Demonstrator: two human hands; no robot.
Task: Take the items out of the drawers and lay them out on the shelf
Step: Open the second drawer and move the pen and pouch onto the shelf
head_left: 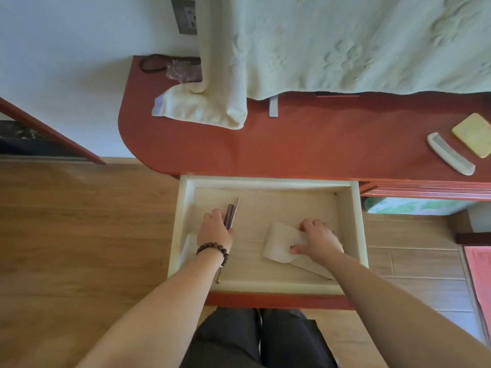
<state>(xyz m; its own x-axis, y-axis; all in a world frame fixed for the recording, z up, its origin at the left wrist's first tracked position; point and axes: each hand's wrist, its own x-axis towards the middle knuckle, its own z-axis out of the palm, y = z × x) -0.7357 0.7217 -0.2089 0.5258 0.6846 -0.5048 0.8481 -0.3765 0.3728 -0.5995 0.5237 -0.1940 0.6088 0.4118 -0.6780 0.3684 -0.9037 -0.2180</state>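
Head view. The drawer (356,224) is pulled fully out beneath the red shelf (305,144). Inside it, at the left, the left hand (216,229) is closed around a pair of dark wooden sticks (233,212) — apparently chopsticks — gripped at the lower ends, the tips projecting toward the back of the drawer. At the right, the right hand (320,239) is pressed down on a white snap-fastened pouch (279,247) lying flat on the drawer floor, thumb near the snap, fingers (312,224) curled over the far edge; whether a grip is completed cannot be told. A comb (450,154) and a yellow flat case (474,134) are already laid on the shelf at the right, well apart from the draped towel (212,102).

Handling assessment: the sticks are judged light, stiff and smooth — liable to slide apart unless pinched together near the middle. The pouch is judged thin, soft and limp; it is best pinched at an edge or slid to the drawer wall and lifted.
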